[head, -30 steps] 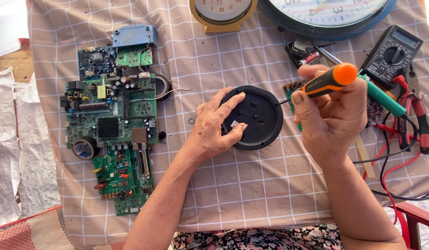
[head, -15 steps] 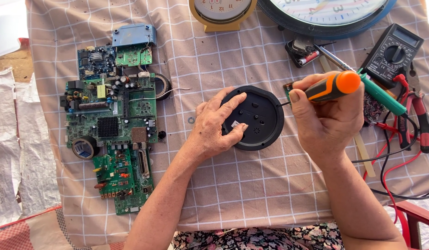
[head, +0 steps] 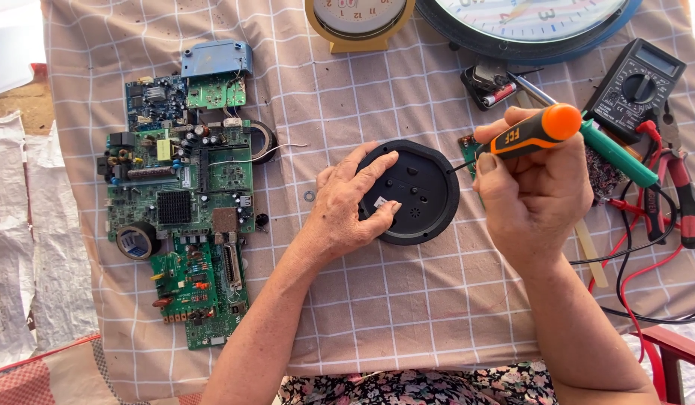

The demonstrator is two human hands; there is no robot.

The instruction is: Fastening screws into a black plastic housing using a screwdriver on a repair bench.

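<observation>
Near the middle of the frame, the left hand [head: 347, 206] is pressing down on a round black casing [head: 415, 191] that is lying flat on the checked cloth [head: 437, 300] covering the worktop, its grip spread wide with fingertips on the disc's face and the thumb hooking its lower left rim. Just right of it, the right hand [head: 531, 187] is wrapping its grip tightly around the orange-and-black handle of a screwdriver [head: 531, 133], whose thin shaft is slanting down and left toward the casing's right edge, beside a small green board [head: 467, 150]; whether the tip is seated in a screw cannot be told. To do this well, the left hand should be bearing straight down so the disc is not spinning, with fingers kept clear of the tip's path. The driver is lying quite flat; it would likely be biting better raised closer to the screw's axis, with steady push before any turn, or it could be slipping onto the small board. At centre left a cluster of green circuit boards [head: 186, 202] is sitting well apart, and a black multimeter [head: 636, 86] with red and black leads is lying at upper right, close enough to be snagging the wrist.
</observation>
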